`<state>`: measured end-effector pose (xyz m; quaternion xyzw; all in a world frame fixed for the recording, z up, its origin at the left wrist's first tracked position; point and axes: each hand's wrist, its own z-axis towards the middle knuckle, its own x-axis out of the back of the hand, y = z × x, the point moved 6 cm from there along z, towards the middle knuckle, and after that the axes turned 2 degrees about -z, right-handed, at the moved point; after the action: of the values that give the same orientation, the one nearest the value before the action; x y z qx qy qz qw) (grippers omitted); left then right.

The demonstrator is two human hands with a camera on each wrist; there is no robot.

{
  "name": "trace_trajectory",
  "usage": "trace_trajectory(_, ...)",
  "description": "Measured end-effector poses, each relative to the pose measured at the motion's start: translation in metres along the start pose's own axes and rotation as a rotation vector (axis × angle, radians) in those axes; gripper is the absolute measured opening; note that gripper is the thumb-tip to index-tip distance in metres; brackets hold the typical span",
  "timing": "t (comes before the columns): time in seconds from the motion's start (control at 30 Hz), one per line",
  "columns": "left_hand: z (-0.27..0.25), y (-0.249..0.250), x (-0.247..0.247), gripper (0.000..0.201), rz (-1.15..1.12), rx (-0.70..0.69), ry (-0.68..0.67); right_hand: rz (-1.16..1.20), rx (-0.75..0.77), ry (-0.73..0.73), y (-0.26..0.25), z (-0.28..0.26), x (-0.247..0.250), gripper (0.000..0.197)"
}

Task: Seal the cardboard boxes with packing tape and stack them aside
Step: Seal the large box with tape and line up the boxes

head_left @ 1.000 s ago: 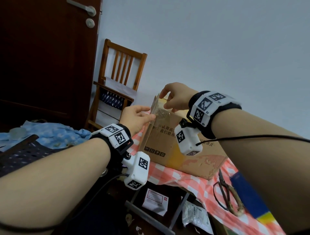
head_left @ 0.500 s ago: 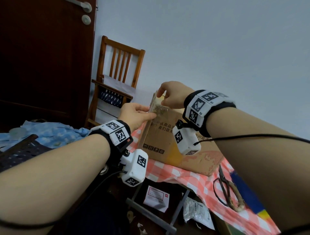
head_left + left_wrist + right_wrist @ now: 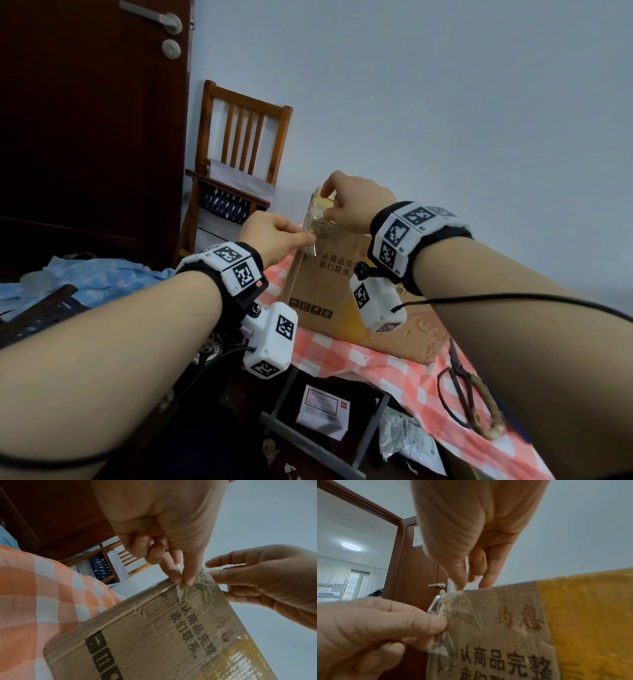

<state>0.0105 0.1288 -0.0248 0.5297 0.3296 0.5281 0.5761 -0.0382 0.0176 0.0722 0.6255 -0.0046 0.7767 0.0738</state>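
pinching clear tape [image 3: 181, 592] at cardboard box [image 3: 322, 291] corner, left hand [image 3: 270, 236].

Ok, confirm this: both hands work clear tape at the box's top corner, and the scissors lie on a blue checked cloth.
Wrong only on colour: the head view shows the scissors on a red-and-white checked cloth. The left hand and right hand do work clear tape at the box's top corner.

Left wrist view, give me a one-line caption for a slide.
Left hand pinches clear tape at the box corner while the right hand steadies its edge.
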Motion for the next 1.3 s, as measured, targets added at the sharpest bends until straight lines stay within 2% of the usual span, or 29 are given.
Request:
trace_trajectory(0.1,0.0,-0.001,0.0,0.016,-0.004,-0.001,-0.007,0.03,-0.014,0.028,0.004,0.0,0.001,0.029)
trace_trajectory(0.23,0.001,0.0,0.001,0.018,0.013,-0.018,0.005,0.361,0.006,0.044,0.009,-0.009,0.003,0.015)
trace_trajectory(0.3,0.001,-0.001,0.002,0.019,0.025,-0.024,0.001,0.401,0.035,0.062,0.009,-0.018,0.004,0.008)
trace_trajectory(0.37,-0.001,-0.002,0.002,0.021,0.033,-0.024,-0.012,0.4,0.039,0.068,0.011,-0.025,0.003,0.014)
trace_trajectory(0.6,-0.001,-0.003,0.002,0.019,0.027,-0.033,-0.033,0.142,0.025,0.057,0.006,-0.021,0.0,0.033)
trace_trajectory(0.8,-0.001,-0.002,0.002,0.02,0.042,-0.055,-0.081,-0.181,0.097,0.111,-0.01,-0.02,-0.013,0.041)
trace_trajectory(0.97,0.001,-0.001,0.004,0.015,0.055,-0.016,-0.104,-0.246,0.12,0.181,-0.02,-0.02,-0.015,0.042)
trace_trajectory(1.1,0.003,0.0,0.007,0.013,0.045,-0.033,-0.075,-0.183,0.111,0.187,-0.014,-0.015,-0.02,0.047)
trace_trajectory(1.23,0.006,-0.002,0.005,0.014,0.079,-0.038,-0.068,0.217,0.024,0.132,0.004,-0.014,-0.028,0.047)
trace_trajectory(1.3,0.008,-0.003,0.002,0.014,0.084,-0.032,-0.081,0.242,0.022,0.13,0.007,-0.013,-0.03,0.047)
